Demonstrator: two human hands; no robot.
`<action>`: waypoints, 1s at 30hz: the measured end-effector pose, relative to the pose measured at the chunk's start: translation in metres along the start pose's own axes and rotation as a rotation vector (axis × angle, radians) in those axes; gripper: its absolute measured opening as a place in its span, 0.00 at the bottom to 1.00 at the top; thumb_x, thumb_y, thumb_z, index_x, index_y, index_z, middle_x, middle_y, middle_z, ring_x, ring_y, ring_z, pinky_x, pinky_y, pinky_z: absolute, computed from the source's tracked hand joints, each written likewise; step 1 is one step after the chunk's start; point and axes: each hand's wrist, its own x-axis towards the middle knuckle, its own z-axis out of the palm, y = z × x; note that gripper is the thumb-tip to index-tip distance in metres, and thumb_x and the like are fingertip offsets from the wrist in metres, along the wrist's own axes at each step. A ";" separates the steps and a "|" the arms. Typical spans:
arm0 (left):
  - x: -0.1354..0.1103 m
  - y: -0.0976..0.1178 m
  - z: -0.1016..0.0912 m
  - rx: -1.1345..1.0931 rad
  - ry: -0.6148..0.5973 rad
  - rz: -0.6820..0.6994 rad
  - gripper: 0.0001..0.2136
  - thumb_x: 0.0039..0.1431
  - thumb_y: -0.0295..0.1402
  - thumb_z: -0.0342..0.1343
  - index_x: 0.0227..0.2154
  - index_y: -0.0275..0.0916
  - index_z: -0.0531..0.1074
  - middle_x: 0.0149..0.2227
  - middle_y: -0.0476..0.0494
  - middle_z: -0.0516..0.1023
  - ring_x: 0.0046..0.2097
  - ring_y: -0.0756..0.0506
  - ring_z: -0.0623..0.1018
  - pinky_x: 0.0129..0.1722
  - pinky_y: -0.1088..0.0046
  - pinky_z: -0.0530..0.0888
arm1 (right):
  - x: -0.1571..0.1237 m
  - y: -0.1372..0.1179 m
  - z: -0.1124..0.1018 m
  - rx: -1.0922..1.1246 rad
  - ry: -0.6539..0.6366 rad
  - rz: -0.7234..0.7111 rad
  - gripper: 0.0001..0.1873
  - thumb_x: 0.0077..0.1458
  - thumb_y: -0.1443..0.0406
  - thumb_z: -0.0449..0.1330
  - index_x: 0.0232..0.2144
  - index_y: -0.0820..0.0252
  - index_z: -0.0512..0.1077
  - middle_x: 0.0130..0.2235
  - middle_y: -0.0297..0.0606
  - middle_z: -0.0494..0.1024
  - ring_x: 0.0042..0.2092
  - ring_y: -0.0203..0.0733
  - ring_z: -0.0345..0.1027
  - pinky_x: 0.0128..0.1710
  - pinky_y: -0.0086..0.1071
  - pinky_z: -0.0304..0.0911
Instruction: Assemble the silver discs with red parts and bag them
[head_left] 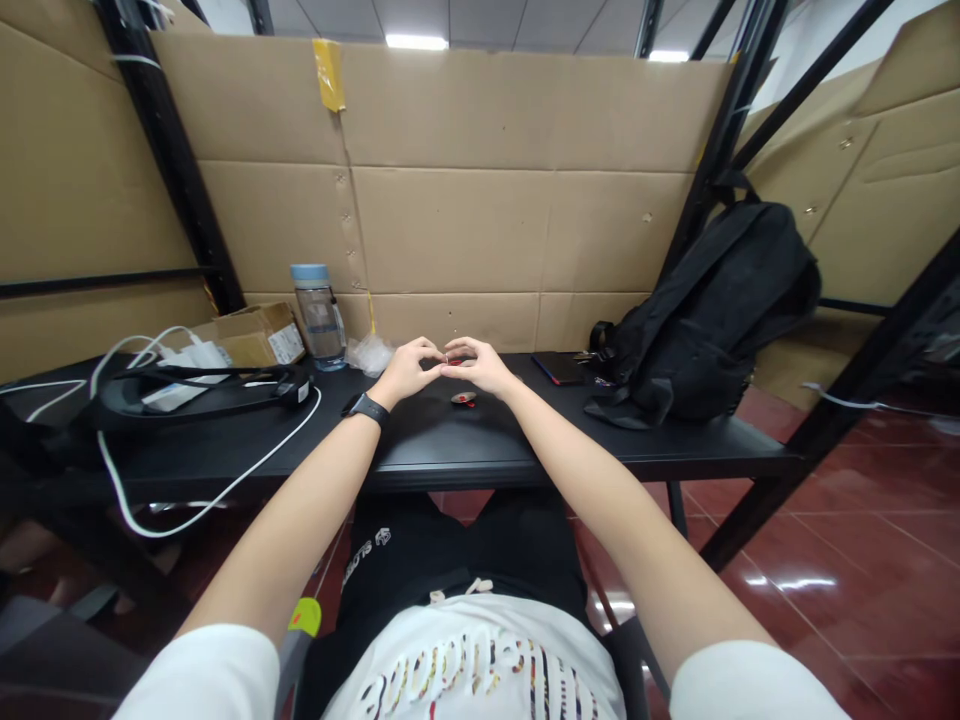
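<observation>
A tiny object (447, 358), too small to identify, sits pinched between the fingertips of both hands, held just above the middle of a black surface (450, 450). The left hand (409, 370) and the right hand (481, 366) meet tip to tip around it, fingers curled inward, thumbs and forefingers closed on the piece. A black wristband (366, 408) circles the left wrist.

Directly below the hands, a small red-and-silver piece (463, 399) lies on the surface, apart from the fingers.

Just left of the left hand, near the back edge, rests a crumpled clear plastic bag (371, 353). Beside it stands an upright clear water bottle (319, 315) with a pale blue cap, and next to that a small cardboard box (255, 335) bearing a white label. Farther left, a black ring-shaped device (202, 388) lies flat, with a white cable (225, 485) looping off the front edge of the surface.

To the right of the right hand lies a dark flat device (559, 368), its edge showing red. Beyond it, a black backpack (712, 320) slumps at the right end of the surface, against a black frame upright.

Cardboard sheets (450, 200) wall off the back of the workspace. The person sits with both forearms stretched forward, wearing a white printed shirt (480, 670), above a glossy red tile floor (825, 520).
</observation>
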 end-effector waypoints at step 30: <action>-0.011 -0.047 -0.038 0.474 -0.382 -0.472 0.10 0.54 0.37 0.58 0.32 0.46 0.84 0.39 0.43 0.84 0.44 0.38 0.81 0.44 0.66 0.73 | -0.014 0.018 -0.097 -0.802 -0.027 0.492 0.19 0.40 0.59 0.76 0.35 0.61 0.81 0.36 0.39 0.84 0.36 0.40 0.76 0.36 0.27 0.67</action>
